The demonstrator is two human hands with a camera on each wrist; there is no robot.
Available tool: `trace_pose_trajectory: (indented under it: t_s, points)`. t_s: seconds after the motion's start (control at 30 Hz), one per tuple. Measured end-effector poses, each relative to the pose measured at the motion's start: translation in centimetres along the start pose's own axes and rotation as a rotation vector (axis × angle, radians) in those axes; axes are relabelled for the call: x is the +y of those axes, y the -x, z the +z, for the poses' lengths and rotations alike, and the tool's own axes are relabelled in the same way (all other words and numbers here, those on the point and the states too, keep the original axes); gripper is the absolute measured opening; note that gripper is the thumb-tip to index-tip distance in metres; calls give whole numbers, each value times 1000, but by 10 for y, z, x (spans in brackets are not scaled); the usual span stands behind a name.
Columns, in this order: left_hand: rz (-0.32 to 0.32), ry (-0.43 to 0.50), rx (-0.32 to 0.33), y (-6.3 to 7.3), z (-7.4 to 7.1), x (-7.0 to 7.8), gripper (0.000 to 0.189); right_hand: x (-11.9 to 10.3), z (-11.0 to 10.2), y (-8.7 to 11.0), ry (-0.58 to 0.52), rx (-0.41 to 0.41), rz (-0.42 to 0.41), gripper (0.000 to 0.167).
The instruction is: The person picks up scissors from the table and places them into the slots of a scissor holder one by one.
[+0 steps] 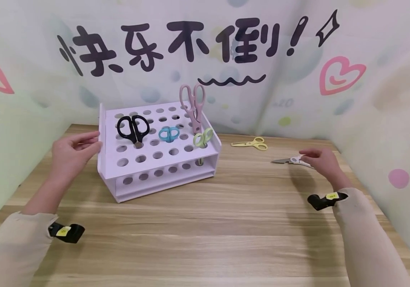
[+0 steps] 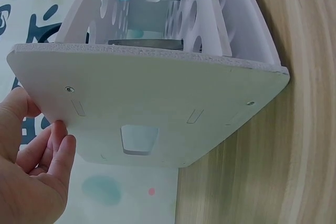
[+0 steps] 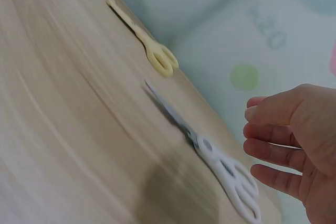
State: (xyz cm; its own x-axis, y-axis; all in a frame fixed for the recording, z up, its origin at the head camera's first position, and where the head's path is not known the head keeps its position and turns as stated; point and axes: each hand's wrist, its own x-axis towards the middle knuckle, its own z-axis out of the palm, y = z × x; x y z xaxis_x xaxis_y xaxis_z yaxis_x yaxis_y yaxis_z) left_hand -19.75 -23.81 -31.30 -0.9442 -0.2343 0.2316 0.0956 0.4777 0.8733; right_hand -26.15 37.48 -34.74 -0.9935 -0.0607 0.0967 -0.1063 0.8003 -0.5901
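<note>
White scissors lay on the table, right of centre in the head view, with the right grip by far the nearer one. Long axis ran roughly left-right there: blade tip pointed left, handles went right, under the fingertips. In the right wrist view the axis ran from upper middle to lower right, handles just beside the fingers, no contact visible. Right grip was loose and empty, fingers slightly bent. Yellow scissors sat further left, near the wall. Left grip was well away, fingertips on the left side of the rack; couldn't tell if it pinched the panel or just touched.
</note>
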Motion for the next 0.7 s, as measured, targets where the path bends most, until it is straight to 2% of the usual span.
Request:
trace_pose_trajectory:
  t_s: [0.17, 0.4, 0.7]
  points:
    - [3, 1, 2, 0, -1, -1, 43, 24, -6, 7, -3, 27, 14, 34]
    - [1, -10, 2, 0, -2, -3, 44, 48, -12, 11, -73, -26, 72, 33]
    - [-4, -3, 6, -2, 1, -3, 42, 69, -16, 16, -50, -45, 134, 48]
